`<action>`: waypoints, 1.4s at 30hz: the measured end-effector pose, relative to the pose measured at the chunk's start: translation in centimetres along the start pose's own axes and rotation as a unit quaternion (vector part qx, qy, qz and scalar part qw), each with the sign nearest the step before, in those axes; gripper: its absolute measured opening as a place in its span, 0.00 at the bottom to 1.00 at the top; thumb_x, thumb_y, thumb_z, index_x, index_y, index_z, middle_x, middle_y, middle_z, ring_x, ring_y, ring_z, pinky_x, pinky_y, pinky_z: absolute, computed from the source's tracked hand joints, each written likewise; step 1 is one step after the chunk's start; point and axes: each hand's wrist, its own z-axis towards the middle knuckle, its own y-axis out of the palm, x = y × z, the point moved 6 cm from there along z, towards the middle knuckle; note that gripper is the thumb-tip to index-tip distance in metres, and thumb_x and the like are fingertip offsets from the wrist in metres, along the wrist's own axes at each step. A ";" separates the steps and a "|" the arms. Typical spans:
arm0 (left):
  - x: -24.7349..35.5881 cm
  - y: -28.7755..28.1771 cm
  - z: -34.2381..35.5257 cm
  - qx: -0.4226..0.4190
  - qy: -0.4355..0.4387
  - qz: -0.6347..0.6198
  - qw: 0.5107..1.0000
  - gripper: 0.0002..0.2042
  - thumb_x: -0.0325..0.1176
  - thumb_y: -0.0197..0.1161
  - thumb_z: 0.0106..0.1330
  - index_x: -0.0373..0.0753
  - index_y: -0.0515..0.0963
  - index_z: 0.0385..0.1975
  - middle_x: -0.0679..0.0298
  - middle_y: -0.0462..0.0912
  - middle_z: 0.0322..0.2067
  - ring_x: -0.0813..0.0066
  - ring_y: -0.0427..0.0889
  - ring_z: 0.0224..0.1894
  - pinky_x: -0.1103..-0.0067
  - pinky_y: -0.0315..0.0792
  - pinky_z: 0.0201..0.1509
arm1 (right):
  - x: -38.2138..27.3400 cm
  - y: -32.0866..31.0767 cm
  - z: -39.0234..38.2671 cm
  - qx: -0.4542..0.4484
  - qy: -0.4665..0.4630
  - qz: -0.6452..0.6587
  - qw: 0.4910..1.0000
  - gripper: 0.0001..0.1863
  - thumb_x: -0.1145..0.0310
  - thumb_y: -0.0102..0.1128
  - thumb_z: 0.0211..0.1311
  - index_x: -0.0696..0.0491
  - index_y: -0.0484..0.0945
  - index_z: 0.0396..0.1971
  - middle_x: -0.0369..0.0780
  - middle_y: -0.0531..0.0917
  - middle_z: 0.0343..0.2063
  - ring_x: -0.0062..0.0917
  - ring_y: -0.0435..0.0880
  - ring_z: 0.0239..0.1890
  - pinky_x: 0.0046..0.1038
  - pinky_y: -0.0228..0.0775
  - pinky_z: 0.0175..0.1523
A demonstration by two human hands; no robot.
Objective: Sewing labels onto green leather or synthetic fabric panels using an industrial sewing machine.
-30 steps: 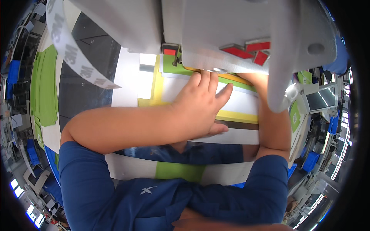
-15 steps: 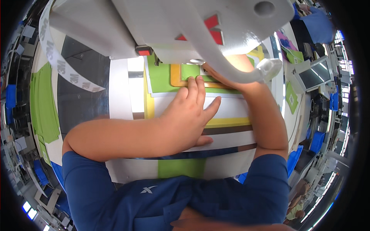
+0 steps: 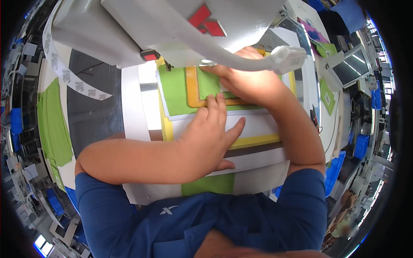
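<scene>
My left hand (image 3: 206, 124) lies with fingers spread, its longest fingertips touching the lower edge of an orange frame (image 3: 192, 92). A green fabric piece (image 3: 207, 86) with a pale label sits inside this frame. My right hand (image 3: 247, 81) rests over the frame's right part, index finger stretched left onto the green piece. Its other fingers are partly hidden by a pale tube. Beneath the frame lies a larger green sheet (image 3: 174, 94) on white sheets and a yellow-edged board (image 3: 254, 141).
A large grey-white machine head (image 3: 155, 26) with red marks overhangs the work, a translucent tube (image 3: 245, 62) hanging from it. Stacked green pieces (image 3: 53, 124) lie at the left. At the right are a small screen (image 3: 349, 64) and another green piece (image 3: 328, 96). Another person (image 3: 350, 17) stands far right.
My right hand has come lower and left, its index finger now on the green piece. My left hand keeps nearly the same place at the frame's edge. The view has shifted slightly.
</scene>
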 end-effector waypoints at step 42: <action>-4.2 -2.7 4.0 0.045 -0.104 -0.032 0.993 0.44 0.57 0.76 0.61 0.37 0.70 0.73 0.37 0.71 0.66 0.36 0.73 0.67 0.54 0.67 0.72 | 6.7 -3.1 -9.8 0.049 0.219 0.146 0.963 0.19 0.60 0.68 0.68 0.50 0.84 0.56 0.42 0.82 0.38 0.41 0.85 0.41 0.41 0.78 0.48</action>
